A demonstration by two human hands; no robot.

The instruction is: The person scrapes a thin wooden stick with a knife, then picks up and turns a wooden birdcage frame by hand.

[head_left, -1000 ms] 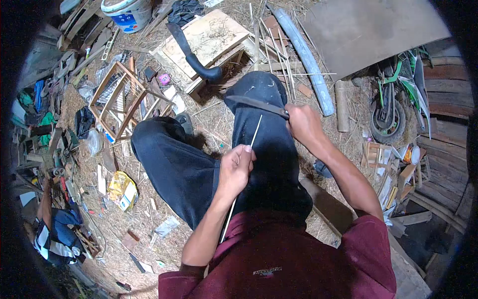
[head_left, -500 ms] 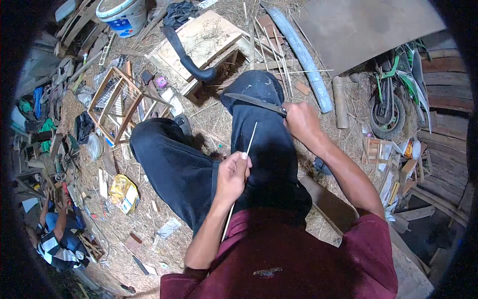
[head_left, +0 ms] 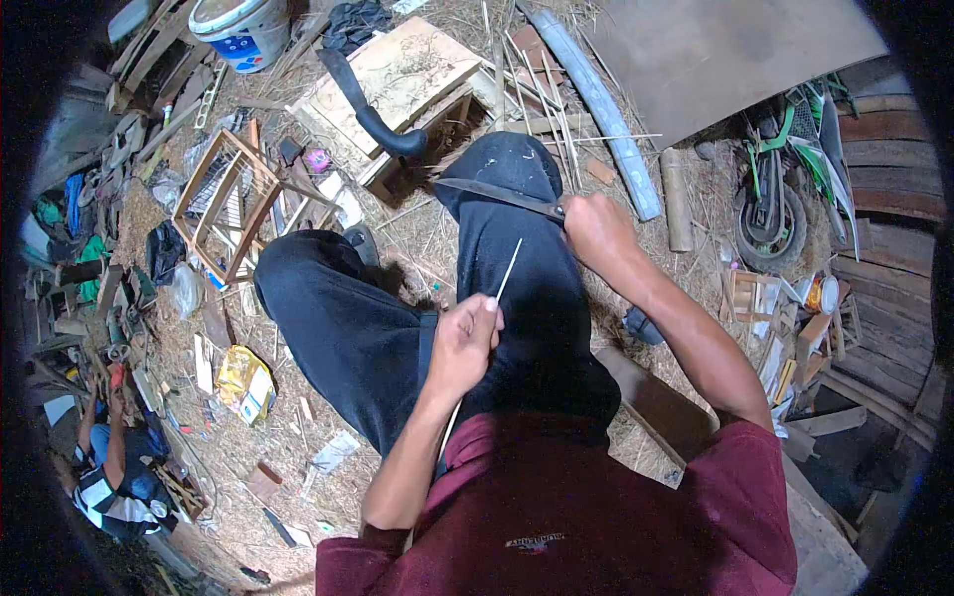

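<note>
My left hand (head_left: 465,343) is closed around a thin pale stick (head_left: 511,266), its tip pointing up and slightly right over my thigh. The stick's lower end runs back under my forearm. My right hand (head_left: 600,230) grips the handle of a knife (head_left: 500,194), whose dark blade points left across my right knee. Most of the handle is hidden in my fist. Blade and stick tip are apart. Beyond my knees, a machete-like blade with a curved dark handle (head_left: 391,133) lies on a low wooden bench (head_left: 422,65).
A slatted wooden frame (head_left: 227,209) stands left, with a white bucket (head_left: 241,35) behind. Several thin sticks and a long grey tube (head_left: 599,114) lie ahead. A green motorbike (head_left: 780,189) is at right. Another person (head_left: 114,477) sits at lower left; shavings cover the floor.
The stick's tip has shifted slightly right and up. My right hand and the knife have moved a little left and up. Both grips stay the same.
</note>
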